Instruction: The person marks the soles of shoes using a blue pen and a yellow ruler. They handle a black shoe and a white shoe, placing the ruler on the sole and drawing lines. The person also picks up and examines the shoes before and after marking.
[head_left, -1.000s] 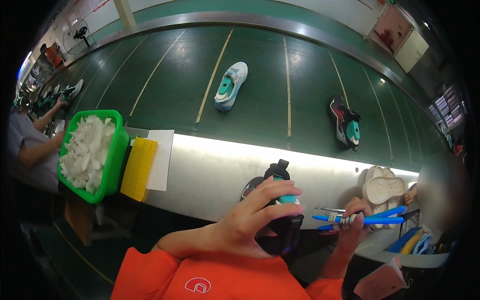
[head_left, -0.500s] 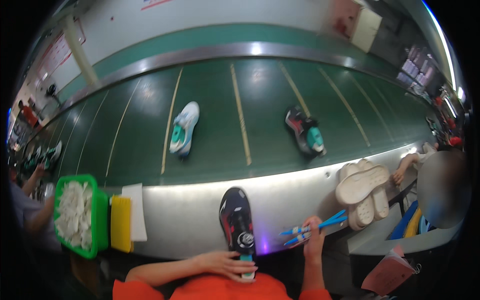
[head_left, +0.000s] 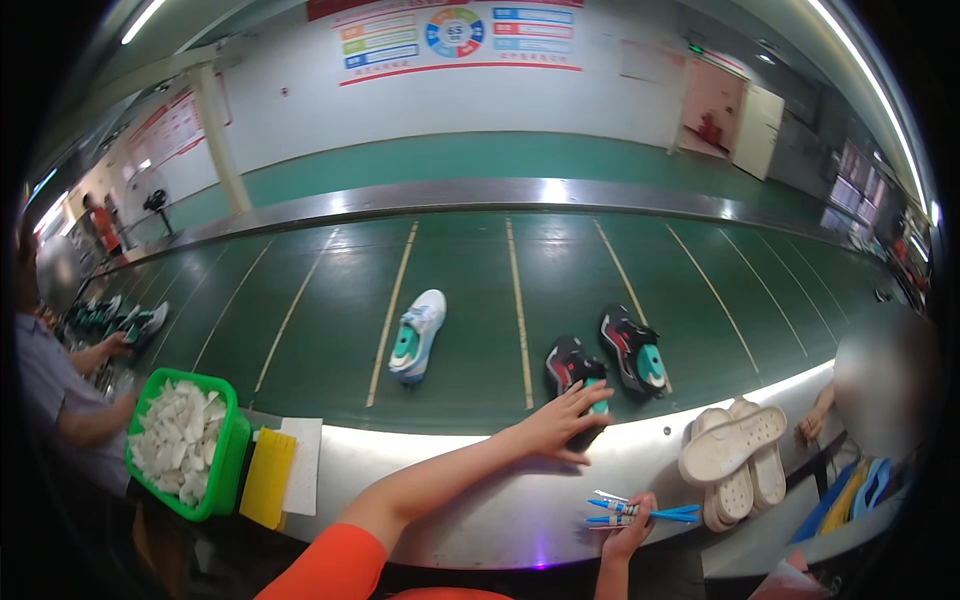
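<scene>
My left hand (head_left: 562, 424) reaches across the steel edge, fingers and thumb around the heel of a black and red sneaker (head_left: 566, 362). That shoe rests on the near side of the green belt, its toe pointing away and a teal insert partly hidden under my fingers. Beside it on the right lies a similar black sneaker (head_left: 632, 350) with a teal insert. Further left on the belt is a white and light-blue sneaker (head_left: 417, 335), also with a teal piece inside. Several slim blue pen-like sticks (head_left: 679, 513) are gripped in my right hand (head_left: 632, 525) above the steel ledge.
A green basket (head_left: 236, 450) of white crumpled pieces stands left, near a yellow pad (head_left: 268, 478) and white sheet (head_left: 303, 465). Cream clog-like soles (head_left: 735, 450) are stacked on the right ledge. Co-workers sit at both sides; one person's hand (head_left: 118, 343) is at shoes on the belt.
My left hand has carried the black sneaker from in front of my body forward and right onto the belt. My right hand still holds the blue sticks. The view has tilted up.
</scene>
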